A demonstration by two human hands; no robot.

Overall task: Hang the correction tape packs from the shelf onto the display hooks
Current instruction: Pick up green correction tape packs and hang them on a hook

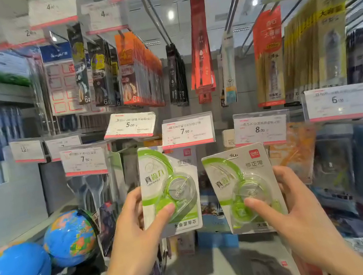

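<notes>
In front of a stationery display, head view: two hands each hold up one green-and-white correction tape pack. The left hand (134, 230) pinches the left pack (169, 189) by its lower left part, thumb pressed on the clear blister at the front, fingers hidden behind the card. The pack stands nearly upright, its top edge just below the price label marked 7.90 (186, 131). The right hand (295, 211) pinches the right pack (245, 189) in like manner, thumb on the blister, fingers wrapped round the card's right edge; this pack tilts slightly and lies below the price label marked 8.00 (260, 127). The two packs are near each other but apart. Two globes (69, 237) sit on the lower left shelf. Orange packets (140, 72) hang from the upper hooks.
</notes>
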